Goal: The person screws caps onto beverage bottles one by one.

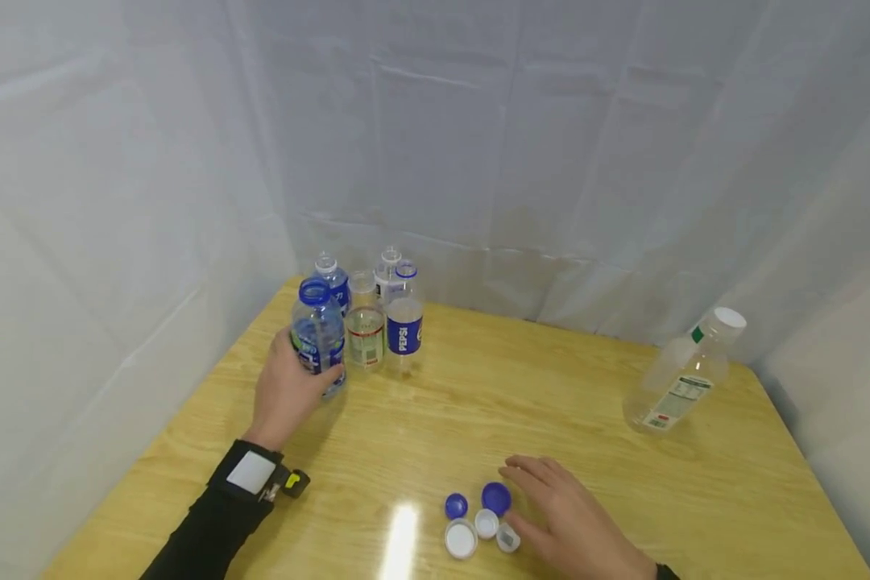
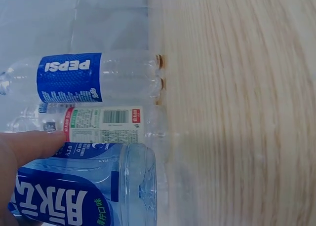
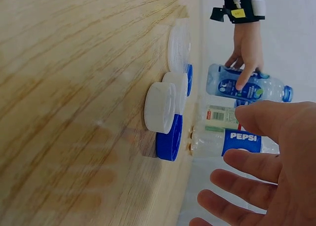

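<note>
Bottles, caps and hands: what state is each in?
Blue bottle: uncapped, upright, held
Pepsi bottle: uncapped, upright
Red-banded bottle: uncapped, upright
Rear left bottle: uncapped
Rear right bottle: uncapped
Right bottle: capped
Five caps: loose, grouped together
Left hand: grips the blue bottle
Right hand: holds nothing

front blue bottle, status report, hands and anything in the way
Left hand gripping front blue bottle, uncapped, upright. Right hand relaxed beside five loose caps. Four open bottles crowded close by.
</note>
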Available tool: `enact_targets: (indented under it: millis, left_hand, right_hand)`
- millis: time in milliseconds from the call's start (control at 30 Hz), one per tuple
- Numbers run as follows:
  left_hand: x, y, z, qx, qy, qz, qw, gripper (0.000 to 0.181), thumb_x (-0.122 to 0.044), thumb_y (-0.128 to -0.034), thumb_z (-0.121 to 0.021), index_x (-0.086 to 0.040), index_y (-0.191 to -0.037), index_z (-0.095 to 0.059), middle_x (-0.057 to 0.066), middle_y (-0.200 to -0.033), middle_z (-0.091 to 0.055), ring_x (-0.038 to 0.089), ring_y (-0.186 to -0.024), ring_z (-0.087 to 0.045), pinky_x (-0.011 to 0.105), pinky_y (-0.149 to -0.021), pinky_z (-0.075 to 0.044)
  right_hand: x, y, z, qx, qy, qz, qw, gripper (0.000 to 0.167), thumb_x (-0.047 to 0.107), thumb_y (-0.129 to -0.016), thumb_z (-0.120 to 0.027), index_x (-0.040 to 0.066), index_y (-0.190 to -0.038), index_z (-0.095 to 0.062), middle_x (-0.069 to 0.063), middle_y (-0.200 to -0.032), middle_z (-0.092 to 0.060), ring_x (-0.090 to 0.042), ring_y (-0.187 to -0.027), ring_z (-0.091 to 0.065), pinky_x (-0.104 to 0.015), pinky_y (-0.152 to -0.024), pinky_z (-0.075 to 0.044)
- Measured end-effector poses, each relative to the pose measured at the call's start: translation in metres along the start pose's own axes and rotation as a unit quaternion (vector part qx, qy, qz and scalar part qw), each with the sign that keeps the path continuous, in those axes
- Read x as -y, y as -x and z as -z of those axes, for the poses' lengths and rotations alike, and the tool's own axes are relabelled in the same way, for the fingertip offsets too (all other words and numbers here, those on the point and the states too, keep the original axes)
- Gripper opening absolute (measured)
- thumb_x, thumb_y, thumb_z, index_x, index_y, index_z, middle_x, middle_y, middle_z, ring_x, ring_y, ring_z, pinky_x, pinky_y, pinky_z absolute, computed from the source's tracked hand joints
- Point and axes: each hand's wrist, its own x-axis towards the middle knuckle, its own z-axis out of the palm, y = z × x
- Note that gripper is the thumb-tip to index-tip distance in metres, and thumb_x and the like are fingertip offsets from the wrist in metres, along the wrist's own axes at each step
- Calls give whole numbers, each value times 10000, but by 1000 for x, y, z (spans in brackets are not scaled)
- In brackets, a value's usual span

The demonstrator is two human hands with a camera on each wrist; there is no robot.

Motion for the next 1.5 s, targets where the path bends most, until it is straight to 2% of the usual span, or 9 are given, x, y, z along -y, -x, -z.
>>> enact_targets:
  millis: [367, 633, 800, 1067, 1300, 1500]
  left_hand:
    - [-16, 18, 4, 18, 205, -362, 9991, 997, -349, -813, -828, -25, -1544, -234, 244, -1387, -481, 432, -1212, -538, 620, -962, -487]
    - [-33, 33, 13, 18, 249, -600, 9979, 989, -350, -804, -841, -18, -1531, -259, 235, -1364, -498, 425, -1178, -558, 618, -935, -499]
    - [-42, 44, 16, 95, 151, -711, 9973, 990, -368, -793, -850, -22, -1526, -282, 224, -1356, -509, 414, -1157, -574, 603, -918, -513]
    - [-53, 64, 17, 402, 163, -822, 9957, 1023, -401, -799, -842, -63, -1559, -245, 209, -1390, -504, 410, -1179, -586, 616, -943, -511]
    - [-58, 81, 14, 418, 113, -985, 9942, 976, -372, -768, -869, -40, -1507, -324, 195, -1351, -528, 394, -1153, -602, 609, -937, -515]
    - [-60, 90, 12, 393, 122, -1095, 9931, 955, -356, -746, -883, -57, -1483, -354, 167, -1307, -546, 361, -1112, -616, 592, -908, -532]
  right_hand:
    - [-2, -1, 0, -322, 61, 107, 9994, 471, 361, -931, -713, 162, -1349, -626, -4, -1386, -596, -188, -1252, -566, -469, -998, -527]
    - [-7, -13, -2, -530, 127, 181, 9984, 448, 330, -929, -716, 168, -1339, -637, -9, -1388, -599, -182, -1265, -562, -443, -1025, -518]
    - [-11, -17, -2, -465, 147, 165, 9987, 434, 324, -945, -699, 172, -1346, -633, -3, -1389, -597, -179, -1264, -563, -442, -1030, -515]
    - [-11, -17, -3, -414, 218, 165, 9988, 405, 283, -966, -675, 162, -1350, -630, -19, -1401, -593, -190, -1270, -562, -458, -1040, -504]
    - [-11, -16, -5, -253, 269, 179, 9992, 393, 286, -992, -632, 161, -1365, -621, -14, -1405, -587, -188, -1268, -558, -459, -1037, -505]
    - [-11, -16, -10, -397, 526, 447, 9968, 390, 214, -959, -669, 159, -1343, -631, -25, -1387, -599, -193, -1261, -562, -446, -1021, -516]
